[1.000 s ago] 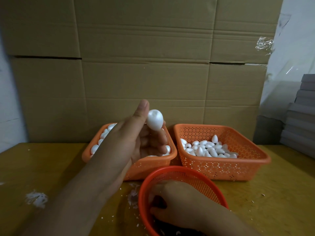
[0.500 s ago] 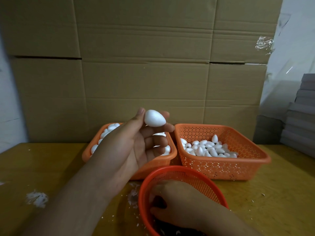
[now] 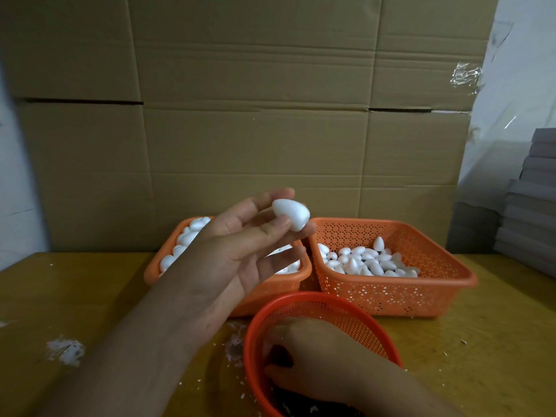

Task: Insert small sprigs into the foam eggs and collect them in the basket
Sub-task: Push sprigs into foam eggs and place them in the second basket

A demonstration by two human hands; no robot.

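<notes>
Head: smooth white foam egg (image 3: 291, 217), sprigless.

Two bare forearms, no sleeves in view up to the frame edge. Left hand (image 3: 240, 254) and right hand (image 3: 313, 359): no gloves, rings, or watch visible; short plain nails on left, right hand's fingers partly hidden, can't tell

We seem to be in a small packing workshop. Beyond the left hand's grip (image 3: 288, 218), flattened cardboard cartons (image 3: 252, 115) wall the worn yellow surface (image 3: 496, 341); orange baskets (image 3: 391, 296) of foam eggs (image 3: 370, 261) sit below it, grey boards (image 3: 532, 188) stacked rightward.
</notes>
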